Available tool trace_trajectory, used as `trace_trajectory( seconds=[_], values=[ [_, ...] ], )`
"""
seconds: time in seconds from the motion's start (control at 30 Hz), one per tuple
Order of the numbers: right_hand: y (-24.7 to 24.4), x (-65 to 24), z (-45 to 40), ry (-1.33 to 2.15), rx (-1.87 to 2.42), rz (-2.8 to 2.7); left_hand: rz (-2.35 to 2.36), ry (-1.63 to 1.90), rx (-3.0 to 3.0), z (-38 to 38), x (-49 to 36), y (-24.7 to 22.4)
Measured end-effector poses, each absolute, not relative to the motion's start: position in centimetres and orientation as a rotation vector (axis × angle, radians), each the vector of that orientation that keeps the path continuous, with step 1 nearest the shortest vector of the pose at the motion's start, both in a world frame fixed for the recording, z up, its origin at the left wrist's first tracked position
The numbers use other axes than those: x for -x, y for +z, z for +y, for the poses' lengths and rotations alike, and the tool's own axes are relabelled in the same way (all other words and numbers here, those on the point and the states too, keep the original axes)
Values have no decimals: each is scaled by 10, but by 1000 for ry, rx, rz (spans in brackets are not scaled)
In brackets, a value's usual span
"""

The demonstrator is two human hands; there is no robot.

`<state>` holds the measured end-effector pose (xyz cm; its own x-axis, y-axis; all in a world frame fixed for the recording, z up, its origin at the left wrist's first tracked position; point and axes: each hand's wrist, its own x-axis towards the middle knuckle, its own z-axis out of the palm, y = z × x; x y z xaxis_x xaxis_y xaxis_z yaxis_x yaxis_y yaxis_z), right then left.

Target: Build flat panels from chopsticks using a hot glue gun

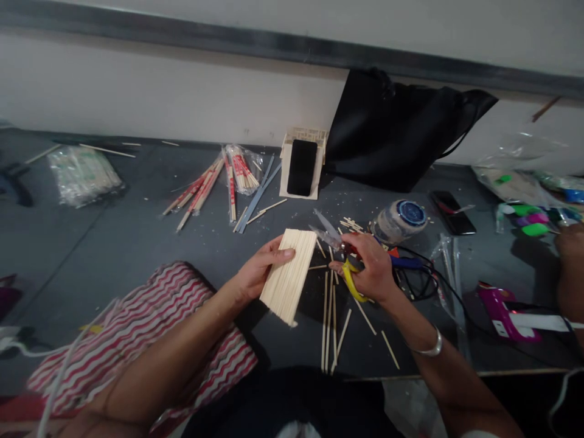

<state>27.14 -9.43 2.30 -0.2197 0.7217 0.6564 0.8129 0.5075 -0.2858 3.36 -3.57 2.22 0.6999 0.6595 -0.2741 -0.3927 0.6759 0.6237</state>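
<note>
My left hand [262, 267] grips a flat panel of pale wooden sticks [292, 277] laid side by side, the thumb pressed on its top face. The panel is tilted above the table. My right hand [368, 267] is wrapped round the yellow handle of a pair of scissors [329, 230]. The blades stand apart and point up and left, close to the panel's top right corner; I cannot tell whether they touch it. Below the scissors several loose sticks [329, 322] lie on the dark table, and short cut pieces [350, 224] lie behind them.
Paper-wrapped chopsticks [201, 191], a propped phone [302, 167] and a jar with a blue lid [401, 220] stand or lie behind my hands. A striped cloth [150, 328] covers the left front. At right are a purple glue gun [508, 313], a cable and another person's hand [570, 243].
</note>
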Motion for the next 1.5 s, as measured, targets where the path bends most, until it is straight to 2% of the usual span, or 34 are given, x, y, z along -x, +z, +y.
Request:
trace_trajectory(
  seconds=[0.2,0.4,0.83,1.13,1.37,1.5],
  values=[
    [20,-271,-96,72,1314,-1902,537,575,-498,-39,-33,28],
    [16,-268,-92,29,1249,-1931,471,508,-511,-36,-31,25],
    [12,-267,-100,334,1214,-1829,289,366,-425,-34,-29,17],
    [12,-261,-93,844,1294,-1331,193,120,-717,-25,-24,26],
    [15,-253,-94,1118,1250,-1101,711,620,-924,-34,-34,23],
    [15,-247,-101,1137,1269,-1174,764,737,-783,-47,-49,22]
  ],
)
